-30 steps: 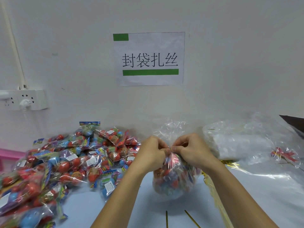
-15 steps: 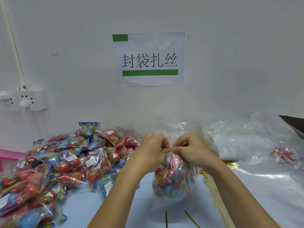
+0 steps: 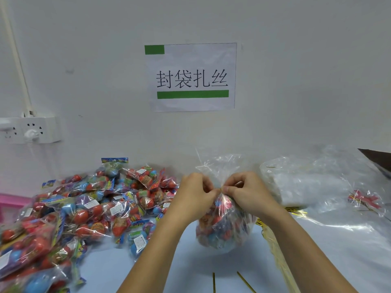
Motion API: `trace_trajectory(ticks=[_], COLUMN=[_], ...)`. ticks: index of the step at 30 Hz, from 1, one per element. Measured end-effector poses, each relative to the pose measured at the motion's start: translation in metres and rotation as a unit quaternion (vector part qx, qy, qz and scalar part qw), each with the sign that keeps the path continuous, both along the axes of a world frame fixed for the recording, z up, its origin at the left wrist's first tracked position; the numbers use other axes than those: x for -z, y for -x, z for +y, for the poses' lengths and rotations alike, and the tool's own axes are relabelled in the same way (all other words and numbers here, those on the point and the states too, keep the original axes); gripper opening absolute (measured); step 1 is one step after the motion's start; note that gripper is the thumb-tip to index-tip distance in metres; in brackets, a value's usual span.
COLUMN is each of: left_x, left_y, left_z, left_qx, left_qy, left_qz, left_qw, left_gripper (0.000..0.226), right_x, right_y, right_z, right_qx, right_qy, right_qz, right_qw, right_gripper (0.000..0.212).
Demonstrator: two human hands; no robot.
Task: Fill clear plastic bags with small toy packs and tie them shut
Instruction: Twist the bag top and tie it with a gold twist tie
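from the head view, the left hand and right hand both pinch the gathered neck of the filled clear bag, fingers curled, with a gold twist tie between the fingertips. the bag hangs at centre above the table. loose toy packs pile at nine o'clock; empty bags lie at three o'clock, spare ties at six o'clock.

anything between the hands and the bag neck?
Nothing visible. The left hand and right hand already pinch the gathered neck of the filled bag, a gold twist tie between their fingertips.
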State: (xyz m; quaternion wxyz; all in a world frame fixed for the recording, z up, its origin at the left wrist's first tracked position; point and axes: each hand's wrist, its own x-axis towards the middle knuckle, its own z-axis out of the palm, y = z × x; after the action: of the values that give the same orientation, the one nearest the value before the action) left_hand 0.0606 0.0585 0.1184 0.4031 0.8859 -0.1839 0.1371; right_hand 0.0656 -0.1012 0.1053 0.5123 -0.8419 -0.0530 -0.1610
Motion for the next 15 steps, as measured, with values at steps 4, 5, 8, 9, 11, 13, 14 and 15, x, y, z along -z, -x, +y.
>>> trace_trajectory(ticks=[4, 5, 8, 9, 11, 13, 14, 15], left_x=[0.000, 0.000, -0.001, -0.001, -0.001, -0.001, 0.000, 0.000], left_y=[0.002, 0.002, 0.002, 0.001, 0.001, 0.000, 0.000, -0.001], left_z=[-0.001, -0.001, -0.002, -0.002, -0.002, -0.002, -0.002, -0.003], left_qx=[0.003, 0.003, 0.003, 0.000, 0.000, 0.003, 0.003, 0.003], left_qy=[0.094, 0.113, 0.164, 0.174, 0.195, 0.221, 0.231, 0.240], left_qz=[0.106, 0.123, 0.153, 0.157, 0.167, 0.178, 0.183, 0.188], left_qw=[0.990, 0.986, 0.974, 0.972, 0.967, 0.959, 0.956, 0.952], left_gripper=[0.025, 0.023, 0.017, 0.016, 0.016, 0.018, 0.020, 0.024], right_x=[0.001, 0.001, 0.000, 0.000, 0.000, 0.000, 0.000, 0.000], right_y=[-0.003, -0.003, -0.003, -0.003, -0.002, -0.002, -0.002, -0.001], right_z=[0.003, 0.004, 0.007, 0.007, 0.009, 0.010, 0.010, 0.011], right_qx=[0.019, 0.022, 0.029, 0.031, 0.034, 0.032, 0.030, 0.029], right_qy=[-0.008, -0.009, -0.008, -0.008, -0.012, -0.013, -0.011, -0.009], right_qz=[-0.018, -0.023, -0.040, -0.045, -0.055, -0.062, -0.064, -0.064], right_qw=[1.000, 0.999, 0.999, 0.998, 0.998, 0.997, 0.997, 0.997], right_gripper=[0.031, 0.030, 0.026, 0.025, 0.025, 0.028, 0.029, 0.030])
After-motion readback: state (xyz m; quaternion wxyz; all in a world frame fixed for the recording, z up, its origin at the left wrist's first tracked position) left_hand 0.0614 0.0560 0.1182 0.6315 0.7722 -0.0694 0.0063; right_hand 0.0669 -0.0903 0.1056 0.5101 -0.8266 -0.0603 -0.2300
